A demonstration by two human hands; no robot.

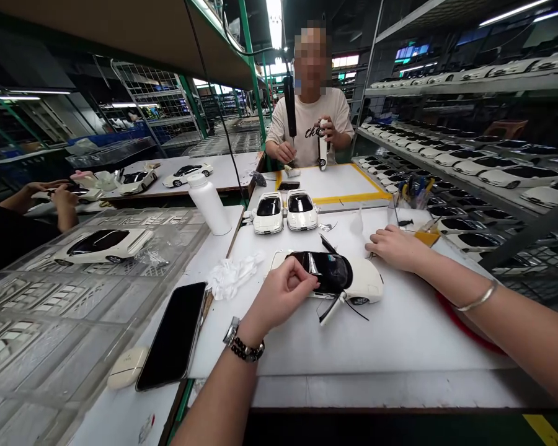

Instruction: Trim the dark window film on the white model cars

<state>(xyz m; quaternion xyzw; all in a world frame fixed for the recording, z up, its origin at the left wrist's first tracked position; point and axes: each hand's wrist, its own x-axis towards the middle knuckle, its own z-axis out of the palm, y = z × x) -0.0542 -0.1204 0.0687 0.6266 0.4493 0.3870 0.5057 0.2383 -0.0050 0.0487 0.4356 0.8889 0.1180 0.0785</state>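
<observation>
A white model car [365, 280] with a black roof lies sideways on the white work surface, both doors swung out. My left hand [283, 294] is over its rear half, thumb and forefinger pinched together at the edge of the dark roof. Whatever sits in that pinch is too small or hidden to make out. Beyond the car's front end, my right hand [397, 248] reaches low over the table, fingers stretched out and holding nothing I can see. Close to its fingertips stands a small translucent white object [357, 222]. The near open door [332, 308] points toward me.
Two white model cars [268, 214] face me behind the work. Crumpled tissue [235, 275], a phone [172, 334], an earbud case [128, 367] and a white bottle [209, 204] lie left. A tool holder [413, 195] stands right. Opposite, a co-worker [311, 118] holds a car and screwdriver.
</observation>
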